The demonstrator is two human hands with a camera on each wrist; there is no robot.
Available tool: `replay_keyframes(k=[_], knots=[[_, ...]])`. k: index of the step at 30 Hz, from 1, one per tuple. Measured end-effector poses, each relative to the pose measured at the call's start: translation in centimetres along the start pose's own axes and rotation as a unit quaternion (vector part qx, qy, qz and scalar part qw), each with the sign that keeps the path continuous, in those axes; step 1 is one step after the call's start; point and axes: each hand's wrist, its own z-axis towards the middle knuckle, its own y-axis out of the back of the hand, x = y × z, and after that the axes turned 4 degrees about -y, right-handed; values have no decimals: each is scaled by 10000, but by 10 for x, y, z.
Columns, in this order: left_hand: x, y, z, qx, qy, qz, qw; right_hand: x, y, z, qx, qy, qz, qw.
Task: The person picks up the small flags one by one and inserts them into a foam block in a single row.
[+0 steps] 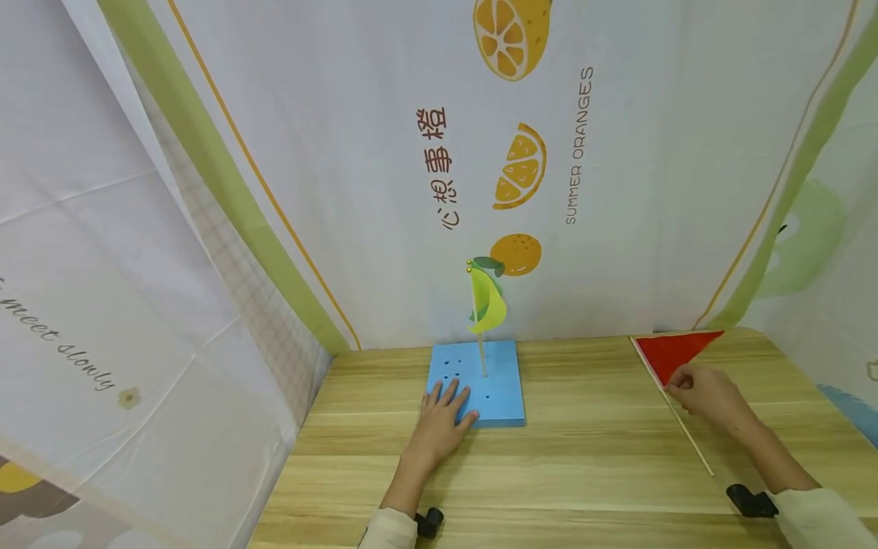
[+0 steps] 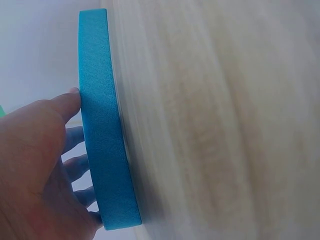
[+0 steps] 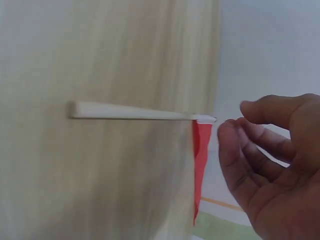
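Observation:
My left hand lies with spread fingers on a blue foam block dotted with small holes. In the left wrist view, the thumb touches the block's upper edge beside its thick side. A thin wooden stick stands upright in the block and carries a yellow-green flag. At the right, a red triangular flag on a wooden stick lies on the table. My right hand is over that stick just below the cloth; in the right wrist view a gap separates thumb and forefinger.
The wood-grain table ends at a white curtain printed with oranges. Another curtain hangs close along the left side. Each wrist wears a black camera mount.

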Motion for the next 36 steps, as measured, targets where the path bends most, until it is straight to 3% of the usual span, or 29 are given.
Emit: replay_keyframes(k=[6, 13, 24, 36], knots=[[1, -1, 1, 4, 19, 33, 10000, -2, -4, -8, 410, -274, -181, 9986], [0, -1, 1, 20, 35, 63, 10000, -5, -8, -14, 846, -609, 39, 9945], [-1, -1, 0, 61, 84, 17, 9999, -6, -13, -18, 801, -892, 297, 9923], [0, -2, 0, -36, 49, -3, 10000, 0, -13, -15, 865, -1006, 145, 9911]])
